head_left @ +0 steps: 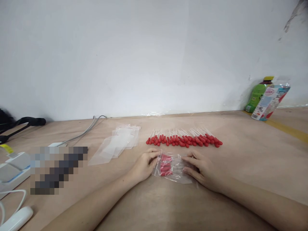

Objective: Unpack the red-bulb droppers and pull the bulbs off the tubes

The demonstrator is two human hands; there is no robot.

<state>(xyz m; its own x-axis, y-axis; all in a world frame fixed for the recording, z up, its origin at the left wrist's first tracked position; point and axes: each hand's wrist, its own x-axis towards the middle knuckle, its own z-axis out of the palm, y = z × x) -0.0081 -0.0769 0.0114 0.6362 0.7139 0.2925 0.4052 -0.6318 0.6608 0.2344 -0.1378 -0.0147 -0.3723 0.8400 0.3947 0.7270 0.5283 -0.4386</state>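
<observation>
A clear plastic bag (pixel 179 179) lies low over the table between my two hands, with several red-tipped white sticks (pixel 166 167) inside, their red ends toward the left. My left hand (pixel 143 165) grips the bag's left end, thumb and fingers closed at its edge. At the other end, my right hand (pixel 205 170) has its thumb and fingers on the bag's right part, closed on the film. Just beyond the hands, a long row of loose red-tipped sticks (pixel 176 139) rests on the table, red ends toward me. Flat clear bags (pixel 125 138) lie overlapped to the left of that row.
On the left are a power strip (pixel 16 179) with plugs, a grey cable (pixel 84 131), a white device (pixel 19 219) and a blurred-out dark item (pixel 60 170). Two bottles, one green (pixel 257 94) and one clear with a label (pixel 270 101), lean by the wall at the back right.
</observation>
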